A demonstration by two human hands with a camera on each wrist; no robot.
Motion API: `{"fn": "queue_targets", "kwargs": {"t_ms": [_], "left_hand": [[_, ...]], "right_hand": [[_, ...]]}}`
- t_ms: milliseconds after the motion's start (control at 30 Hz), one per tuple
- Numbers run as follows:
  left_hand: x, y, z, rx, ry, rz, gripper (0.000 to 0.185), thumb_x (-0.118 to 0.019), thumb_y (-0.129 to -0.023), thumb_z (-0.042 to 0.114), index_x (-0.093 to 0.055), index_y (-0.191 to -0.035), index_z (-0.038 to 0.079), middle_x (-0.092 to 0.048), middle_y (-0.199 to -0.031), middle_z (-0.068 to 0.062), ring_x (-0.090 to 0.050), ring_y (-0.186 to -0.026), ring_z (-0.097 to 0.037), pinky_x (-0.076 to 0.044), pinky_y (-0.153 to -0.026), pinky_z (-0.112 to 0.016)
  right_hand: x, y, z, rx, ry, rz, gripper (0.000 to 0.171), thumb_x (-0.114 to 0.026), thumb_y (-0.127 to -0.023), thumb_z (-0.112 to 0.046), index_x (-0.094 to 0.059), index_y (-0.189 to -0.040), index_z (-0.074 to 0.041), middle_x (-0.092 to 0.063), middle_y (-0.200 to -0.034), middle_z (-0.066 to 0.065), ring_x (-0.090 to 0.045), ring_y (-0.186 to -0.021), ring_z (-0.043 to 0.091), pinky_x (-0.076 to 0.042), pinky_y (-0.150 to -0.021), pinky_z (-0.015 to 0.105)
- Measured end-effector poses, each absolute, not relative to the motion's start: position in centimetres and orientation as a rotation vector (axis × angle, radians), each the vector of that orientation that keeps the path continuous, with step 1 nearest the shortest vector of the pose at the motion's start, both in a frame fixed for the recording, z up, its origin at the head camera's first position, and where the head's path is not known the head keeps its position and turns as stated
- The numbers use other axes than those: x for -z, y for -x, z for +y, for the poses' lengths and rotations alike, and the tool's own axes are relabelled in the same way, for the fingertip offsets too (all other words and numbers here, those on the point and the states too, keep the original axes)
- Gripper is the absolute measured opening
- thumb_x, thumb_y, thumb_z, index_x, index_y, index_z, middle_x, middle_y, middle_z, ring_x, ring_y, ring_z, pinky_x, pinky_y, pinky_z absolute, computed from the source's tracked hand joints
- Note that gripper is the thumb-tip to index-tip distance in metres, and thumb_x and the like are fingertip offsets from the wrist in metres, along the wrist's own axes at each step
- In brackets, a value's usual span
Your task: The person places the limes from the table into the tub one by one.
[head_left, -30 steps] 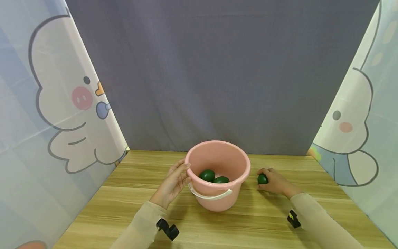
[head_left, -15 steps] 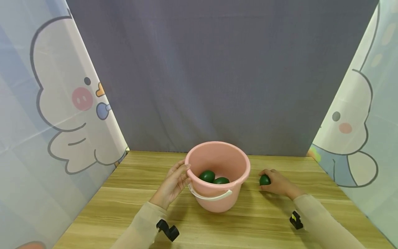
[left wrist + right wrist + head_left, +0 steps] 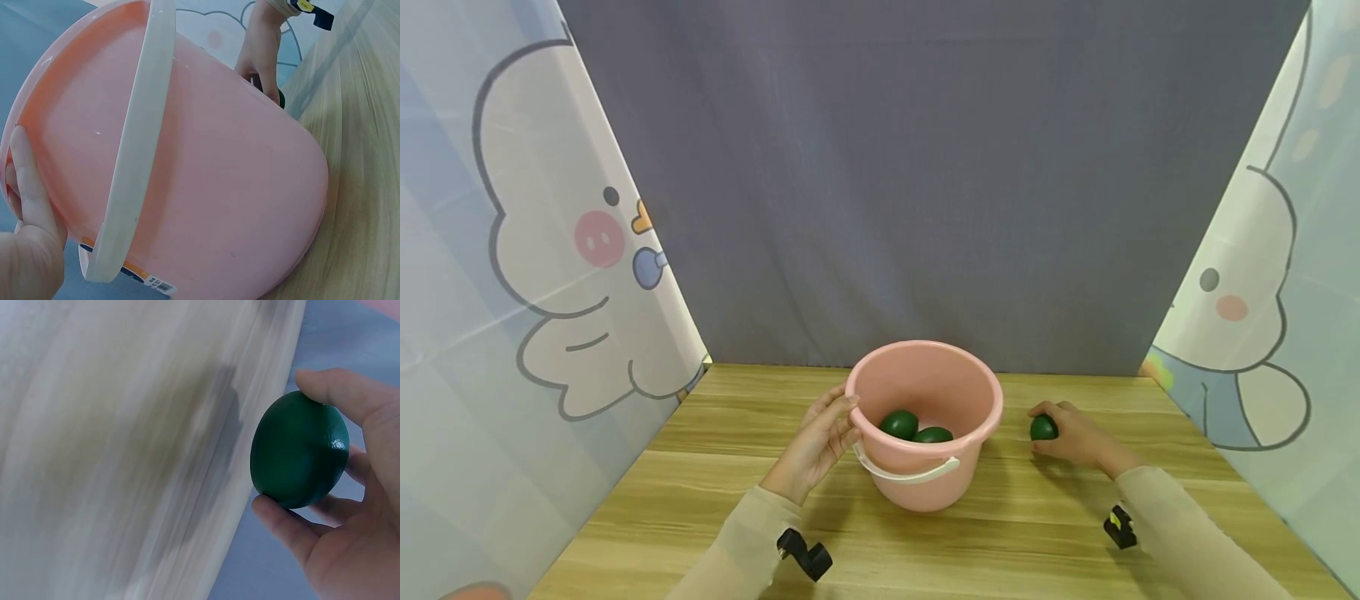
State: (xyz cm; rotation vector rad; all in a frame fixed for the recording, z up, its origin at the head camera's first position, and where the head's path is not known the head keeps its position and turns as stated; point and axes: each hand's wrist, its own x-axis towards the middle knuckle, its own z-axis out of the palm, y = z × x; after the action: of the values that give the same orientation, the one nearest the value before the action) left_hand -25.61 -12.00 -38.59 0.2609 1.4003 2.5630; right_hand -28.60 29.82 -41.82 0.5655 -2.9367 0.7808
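Green egg-shaped object, dark, smooth, glossy, is held in right hand, pinched between thumb and curled fingers, just right of pink bucket on wooden surface. Against the earlier frames, the object and right hand are seen shifted slightly rightward and a little raised; left hand is unchanged, laid with fingers nearly straight against the bucket's left rim. Two similar green objects are seen inside the bucket. White handle is folded down on the near side. The held object sits at the fingertips, facing the bucket.
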Motion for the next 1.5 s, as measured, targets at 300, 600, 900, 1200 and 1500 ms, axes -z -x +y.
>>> {"fn": "queue_targets", "kwargs": {"t_ms": [300,600,900,1200,1500], "left_hand": [[38.6,25.7,-12.0,-2.564,-0.256,1.4,0.047,-0.058,-0.098,0.008,-0.041,-0.142,0.005,-0.057,-0.109,-0.007,-0.062,-0.074,-0.008,-0.057,-0.063,-0.015],[38.5,25.7,-11.9,-2.569,-0.225,1.403,0.045,-0.058,-0.098,0.008,-0.042,-0.14,0.005,-0.057,-0.107,-0.009,-0.061,-0.071,-0.008,-0.057,-0.061,-0.014],[38.6,25.7,-12.0,-2.566,-0.223,1.387,0.051,-0.058,-0.098,0.008,-0.039,-0.145,0.004,-0.056,-0.113,-0.01,-0.062,-0.074,-0.008,-0.057,-0.063,-0.013],[38.6,25.7,-11.9,-2.575,-0.25,1.354,0.048,-0.058,-0.099,0.009,-0.041,-0.144,0.004,-0.06,-0.107,-0.005,-0.063,-0.078,-0.008,-0.057,-0.065,-0.014],[38.6,25.7,-11.9,-2.595,-0.241,1.315,0.045,-0.058,-0.099,0.008,-0.044,-0.141,0.005,-0.06,-0.107,-0.007,-0.064,-0.077,-0.008,-0.058,-0.064,-0.014]], "right_hand": [[40.8,28.2,30.1,-0.766,-0.57,-2.896,0.053,-0.081,-0.085,-0.022,-0.058,-0.127,0.0,-0.053,-0.115,0.032,-0.061,-0.088,0.032,-0.059,-0.067,0.045],[39.8,27.9,30.0,-0.751,-0.604,-2.844,0.052,-0.081,-0.085,-0.021,-0.058,-0.126,0.001,-0.055,-0.113,0.03,-0.06,-0.084,0.029,-0.058,-0.063,0.039],[39.3,27.9,30.0,-0.732,-0.579,-2.836,0.05,-0.08,-0.086,-0.02,-0.058,-0.127,-0.001,-0.055,-0.119,0.032,-0.062,-0.086,0.03,-0.058,-0.064,0.038],[38.5,27.9,30.0,-0.698,-0.569,-2.783,0.051,-0.08,-0.087,-0.023,-0.059,-0.128,-0.001,-0.056,-0.119,0.031,-0.063,-0.088,0.033,-0.058,-0.065,0.041],[37.4,27.5,29.3,-0.691,-0.563,-2.747,0.055,-0.078,-0.089,-0.028,-0.056,-0.132,-0.003,-0.051,-0.125,0.032,-0.06,-0.094,0.037,-0.059,-0.068,0.044]]}}
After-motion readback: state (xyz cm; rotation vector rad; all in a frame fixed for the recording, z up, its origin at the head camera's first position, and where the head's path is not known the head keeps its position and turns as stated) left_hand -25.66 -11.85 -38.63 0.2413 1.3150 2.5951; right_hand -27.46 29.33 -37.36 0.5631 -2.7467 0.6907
